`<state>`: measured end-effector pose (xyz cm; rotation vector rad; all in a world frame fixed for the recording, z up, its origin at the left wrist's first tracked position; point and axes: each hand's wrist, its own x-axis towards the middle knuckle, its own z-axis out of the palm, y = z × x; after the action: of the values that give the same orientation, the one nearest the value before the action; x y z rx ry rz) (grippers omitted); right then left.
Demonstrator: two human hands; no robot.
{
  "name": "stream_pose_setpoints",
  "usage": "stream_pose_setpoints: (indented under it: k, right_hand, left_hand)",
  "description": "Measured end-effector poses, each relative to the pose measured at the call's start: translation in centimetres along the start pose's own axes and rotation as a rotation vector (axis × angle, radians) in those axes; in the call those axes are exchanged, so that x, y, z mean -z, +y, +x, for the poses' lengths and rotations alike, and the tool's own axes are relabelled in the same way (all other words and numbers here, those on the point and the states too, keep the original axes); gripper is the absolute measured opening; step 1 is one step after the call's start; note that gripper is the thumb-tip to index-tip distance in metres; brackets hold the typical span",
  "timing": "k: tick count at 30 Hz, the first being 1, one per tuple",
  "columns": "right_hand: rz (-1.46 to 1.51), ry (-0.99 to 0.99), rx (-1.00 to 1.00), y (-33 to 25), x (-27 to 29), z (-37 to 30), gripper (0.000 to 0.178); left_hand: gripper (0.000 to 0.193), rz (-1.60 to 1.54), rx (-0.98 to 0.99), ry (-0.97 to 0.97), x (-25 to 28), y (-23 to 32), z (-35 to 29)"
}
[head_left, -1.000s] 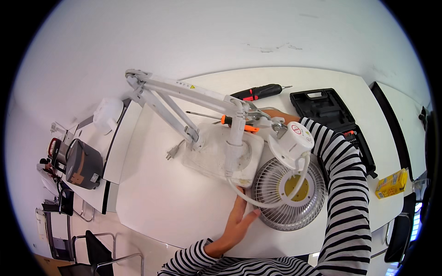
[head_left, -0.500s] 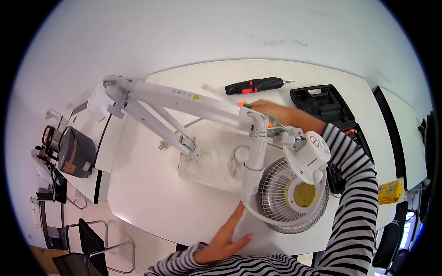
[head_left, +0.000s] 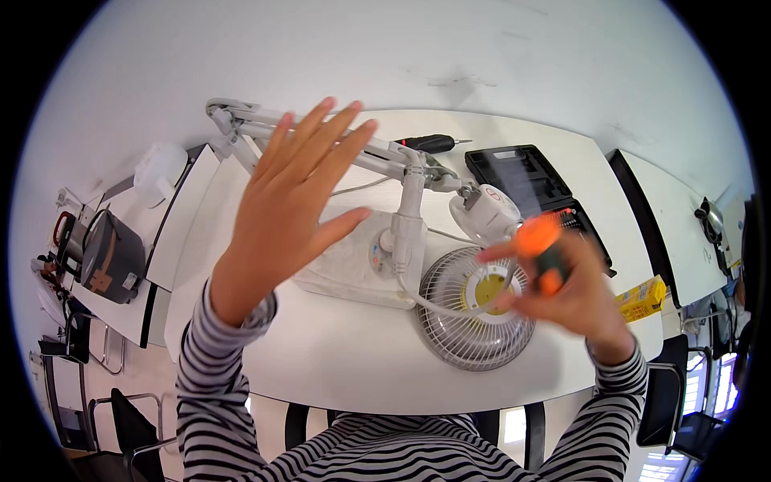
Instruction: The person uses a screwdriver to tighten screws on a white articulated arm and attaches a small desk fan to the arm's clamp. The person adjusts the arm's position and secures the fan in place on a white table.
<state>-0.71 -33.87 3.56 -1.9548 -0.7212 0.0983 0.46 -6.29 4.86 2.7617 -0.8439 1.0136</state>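
Observation:
My left hand [head_left: 289,201] is raised over the table with its fingers spread, holding nothing. It hides part of the jointed arm of a white lamp. My right hand [head_left: 574,289] grips a screwdriver [head_left: 538,234] with an orange and dark handle; it is smeared by motion, and its shaft shows only as a faint streak. This hand is above the right side of the lamp's round wire-cage head [head_left: 474,345], which rests face down on the table. The lamp's white base [head_left: 353,281] stands behind and left of the head, partly covered by my left hand.
A black and red power screwdriver [head_left: 430,144] lies at the back of the white table [head_left: 337,353]. Right of it sits an open black tool case [head_left: 522,173] with bits. A yellow packet [head_left: 642,299] is near the right edge. Chairs and a grey box [head_left: 114,257] stand left.
My left hand has risen from beside the lamp to above the table. My right hand has come back from behind the lamp, toward me, holding the screwdriver. The view has shifted.

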Motion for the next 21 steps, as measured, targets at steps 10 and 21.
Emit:
stream_pose_setpoints:
  k: [10, 21]
  right_hand:
    - [-0.794, 0.274, 0.537, -0.2, -4.0, -2.2, 0.033]
    - [-0.148, 0.613, 0.016, 0.8, 4.2, 5.7, 0.022]
  left_hand:
    - [0.023, -0.094, -0.131, 0.158, -2.7, 0.3, 3.0]
    - [0.029, -0.154, -0.136, 0.119, -2.7, -0.1, 2.8]
